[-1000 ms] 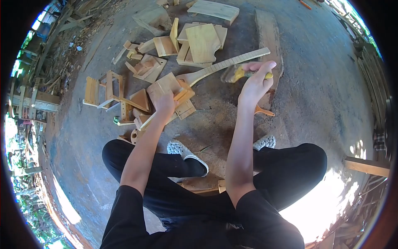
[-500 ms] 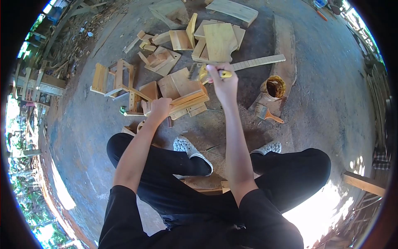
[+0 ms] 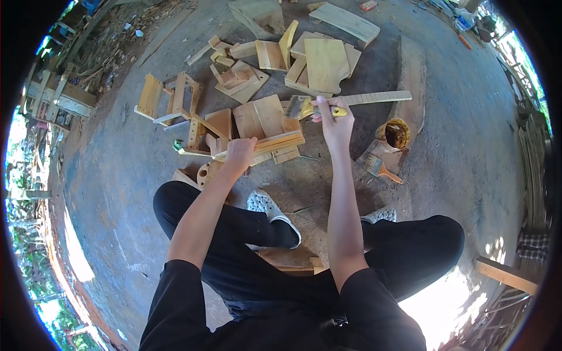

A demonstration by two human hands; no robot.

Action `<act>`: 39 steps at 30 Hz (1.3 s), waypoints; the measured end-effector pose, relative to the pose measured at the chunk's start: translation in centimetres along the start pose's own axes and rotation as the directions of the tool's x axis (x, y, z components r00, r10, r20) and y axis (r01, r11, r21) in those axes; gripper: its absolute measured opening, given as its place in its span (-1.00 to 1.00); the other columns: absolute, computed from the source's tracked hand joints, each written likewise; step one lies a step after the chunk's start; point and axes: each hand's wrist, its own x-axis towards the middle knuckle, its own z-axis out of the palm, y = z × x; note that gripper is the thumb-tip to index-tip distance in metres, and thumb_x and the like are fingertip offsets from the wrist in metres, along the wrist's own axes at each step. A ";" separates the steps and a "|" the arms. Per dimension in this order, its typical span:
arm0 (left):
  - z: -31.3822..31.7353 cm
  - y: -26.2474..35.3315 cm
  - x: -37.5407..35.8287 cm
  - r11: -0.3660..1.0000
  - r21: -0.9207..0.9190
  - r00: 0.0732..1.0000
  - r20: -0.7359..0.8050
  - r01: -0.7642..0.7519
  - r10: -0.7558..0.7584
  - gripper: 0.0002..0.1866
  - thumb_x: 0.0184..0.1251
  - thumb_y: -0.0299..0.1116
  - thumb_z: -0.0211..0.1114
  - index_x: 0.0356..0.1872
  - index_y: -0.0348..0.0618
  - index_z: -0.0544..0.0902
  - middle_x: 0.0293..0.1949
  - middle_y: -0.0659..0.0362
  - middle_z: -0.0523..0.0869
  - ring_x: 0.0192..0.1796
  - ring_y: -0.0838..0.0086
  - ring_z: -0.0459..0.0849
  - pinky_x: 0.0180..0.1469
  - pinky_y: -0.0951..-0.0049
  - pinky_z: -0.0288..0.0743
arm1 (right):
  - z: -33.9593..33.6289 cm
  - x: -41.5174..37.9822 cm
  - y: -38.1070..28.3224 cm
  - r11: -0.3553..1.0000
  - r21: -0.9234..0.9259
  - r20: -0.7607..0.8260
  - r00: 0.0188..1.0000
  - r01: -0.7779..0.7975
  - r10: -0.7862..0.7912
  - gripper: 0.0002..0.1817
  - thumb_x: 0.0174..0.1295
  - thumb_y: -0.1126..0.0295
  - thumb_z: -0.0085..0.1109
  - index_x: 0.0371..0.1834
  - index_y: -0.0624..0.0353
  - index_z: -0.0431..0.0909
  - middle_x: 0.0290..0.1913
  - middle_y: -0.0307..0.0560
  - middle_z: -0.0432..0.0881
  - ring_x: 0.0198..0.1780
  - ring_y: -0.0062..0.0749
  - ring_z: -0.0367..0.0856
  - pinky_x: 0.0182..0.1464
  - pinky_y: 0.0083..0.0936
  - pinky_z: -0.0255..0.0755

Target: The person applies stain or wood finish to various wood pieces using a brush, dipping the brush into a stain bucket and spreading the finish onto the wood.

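Basically floor [image 3: 117,193] everywhere, grey and worn; bearings from mid-view. Person's legs [image 3: 410,251] spread, black trousers, at 4 and 8 o'clock. Plank [image 3: 411,76] flat at 2 o'clock. Boards [image 3: 325,64] piled at 1. Slatted frame [image 3: 151,96] at 10. Wooden piece [image 3: 254,120] at 11, ahead of the shoes [image 3: 269,210], its thick layered edge facing the person. Pale strip [image 3: 380,98] pointing out to 2, passing behind the right hand. Can [image 3: 380,138] also at 2, nearer in, brown-stained inside. Left hand [image 3: 240,153] at 10, fingers closed over the wooden piece's near edge, tips partly hidden. Right hand [image 3: 333,119] between 1 and 2, fingers curled round the handle of a yellow brush [image 3: 300,107], bristles toward 12; bristle contact with wood, cannot tell. Spare brush [image 3: 377,168], orange-handled, lies at 3, just beside the can.
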 end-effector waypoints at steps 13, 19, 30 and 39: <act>-0.3 2.5 0.0 0.976 0.173 0.990 0.060 -0.133 0.125 -0.87 0.41 -0.26 0.36 -0.22 -0.07 0.68 -0.34 0.14 0.79 -0.15 0.16 0.82 -0.13 0.09 0.61 | -3.0 0.2 0.9 0.981 -0.187 0.056 0.997 -0.049 0.061 -0.74 0.47 0.32 0.39 -0.29 0.29 0.64 -0.36 -0.08 0.84 -0.48 -0.55 0.76 -0.41 -0.54 0.62; -0.7 2.9 -0.3 0.963 0.211 0.985 0.075 -0.169 0.157 -0.94 0.36 -0.38 0.31 -0.22 -0.02 0.70 -0.30 0.19 0.81 -0.13 0.25 0.83 -0.15 0.18 0.60 | -4.3 -0.9 1.9 0.974 -0.094 0.153 0.964 -0.204 0.216 -0.74 0.48 0.32 0.38 -0.28 0.29 0.64 -0.28 -0.09 0.85 -0.47 -0.57 0.73 -0.40 -0.58 0.62; -0.7 2.6 -0.4 0.970 0.192 0.989 0.039 -0.149 0.144 -0.91 0.40 -0.30 0.33 -0.22 -0.05 0.70 -0.34 0.16 0.80 -0.18 0.20 0.83 -0.16 0.14 0.62 | -4.3 -2.0 2.2 0.985 -0.077 0.255 0.952 -0.155 0.170 -0.75 0.45 0.35 0.42 -0.31 0.26 0.60 -0.30 -0.10 0.83 -0.45 -0.64 0.69 -0.39 -0.63 0.58; -0.2 2.5 -0.1 0.971 0.186 0.989 0.040 -0.149 0.144 -0.85 0.42 -0.23 0.37 -0.20 -0.07 0.70 -0.33 0.14 0.80 -0.18 0.16 0.82 -0.16 0.10 0.62 | -6.6 -0.6 -0.1 0.971 -0.158 0.148 0.967 -0.182 0.205 -0.75 0.48 0.34 0.39 -0.31 0.24 0.61 -0.20 -0.07 0.86 -0.38 -0.64 0.71 -0.32 -0.64 0.62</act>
